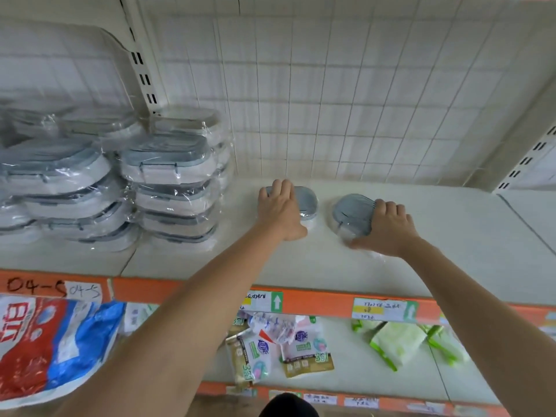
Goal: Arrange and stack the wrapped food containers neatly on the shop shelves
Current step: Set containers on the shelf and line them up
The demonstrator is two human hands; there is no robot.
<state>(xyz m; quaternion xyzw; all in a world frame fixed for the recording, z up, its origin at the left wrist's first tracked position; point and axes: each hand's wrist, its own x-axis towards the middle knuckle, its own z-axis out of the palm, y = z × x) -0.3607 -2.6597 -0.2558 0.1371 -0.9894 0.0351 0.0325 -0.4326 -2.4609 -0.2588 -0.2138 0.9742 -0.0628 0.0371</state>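
Two wrapped food containers with grey lids sit side by side on the white upper shelf (391, 266). My left hand (281, 210) lies on top of the left container (307, 203), fingers stretched over its lid. My right hand (386, 228) grips the near right edge of the right container (352, 212), thumb against its front and fingers curled over the lid. To the left stand stacks of the same wrapped containers (174, 182), several high, with more stacks (60, 188) beyond them.
A white wire grid backs the shelf (331, 100). The shelf's orange front edge (325, 302) carries price labels. Below it lie a red and blue bag (51, 344), small packets (288, 347) and green-white packs (397, 344).
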